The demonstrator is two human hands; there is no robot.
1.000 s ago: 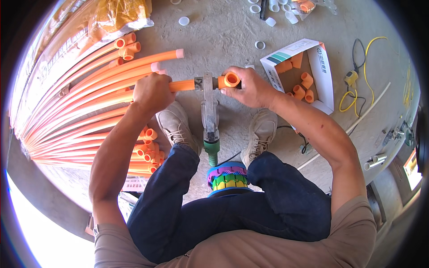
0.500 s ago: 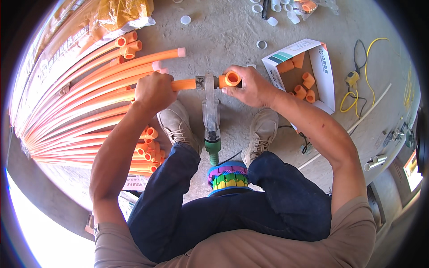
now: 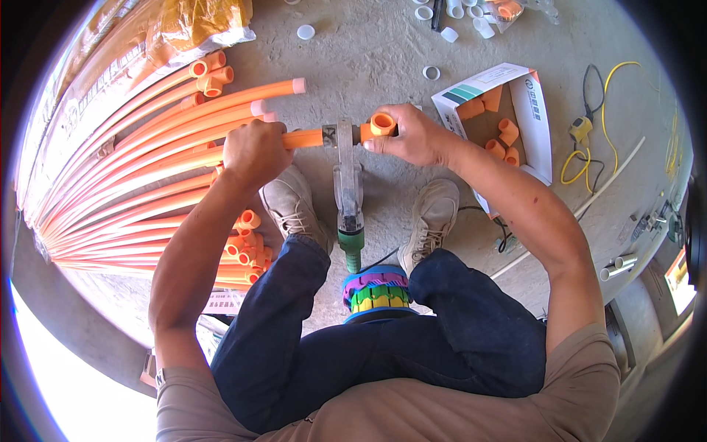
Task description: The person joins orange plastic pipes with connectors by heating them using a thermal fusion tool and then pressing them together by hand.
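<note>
Looks down on a grey concrete floor [image 3: 375, 66], covered at the left by a wide fan of orange pipes [image 3: 184, 163]. Takes in, at the right, an open white box [image 3: 536, 121] with loose orange fittings [image 3: 508, 132] inside, and, low between the dark-trousered knees, a stool-like thing [image 3: 379, 297] banded in purple, green and yellow. Shows, between the two shoes, a green-handled tool [image 3: 347, 188], handle toward the body and metal plate pointing away.

Wraps the left hand [image 3: 254, 151] tightly around an orange pipe [image 3: 303, 139], just left of that plate. Cannot tell how far to follow the pipe past the fist, against the fan behind. Closes the right hand [image 3: 412, 136], thumb and fingers, on an orange elbow-like fitting [image 3: 377, 133] just right of the plate, open mouth toward the camera. Comes down last to the dark collar [image 3: 329, 136] on the plate's left face, touching the pipe end.

Looks like the heating step, with pipe and fitting pressed toward the tool from opposite sides. Cannot tell how soft either is. Would call next for a straight pull clear on both sides, then a prompt, square push together without twisting.
</note>
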